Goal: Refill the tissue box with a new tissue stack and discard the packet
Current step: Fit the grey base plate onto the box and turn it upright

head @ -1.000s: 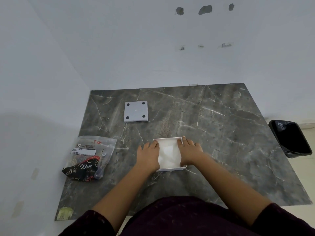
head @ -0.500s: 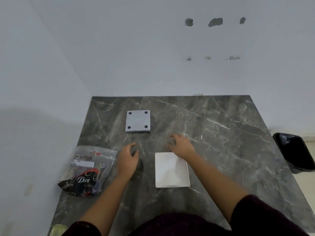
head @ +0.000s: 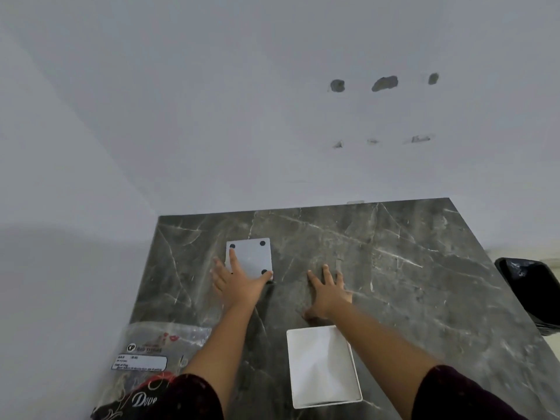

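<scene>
The white tissue box (head: 322, 365) lies open on the dark marble table, with a white tissue stack filling it. Farther back lies its flat grey base panel (head: 253, 256) with black round feet at the corners. My left hand (head: 235, 281) rests spread on the panel's near left corner, fingers apart, thumb at its near edge. To the right, my right hand (head: 328, 294) is open, palm down, over the bare table just beyond the box. The crumpled clear plastic packet (head: 151, 356) with printed labels lies at the near left.
The marble table (head: 409, 268) stands in a corner against white walls at the back and left. A black bin (head: 533, 289) with a liner stands on the floor past the table's right edge.
Both hands left the tissue box and reached forward. My left hand has arrived on the grey base panel; my right hand moved past the box. The camera tilted up.
</scene>
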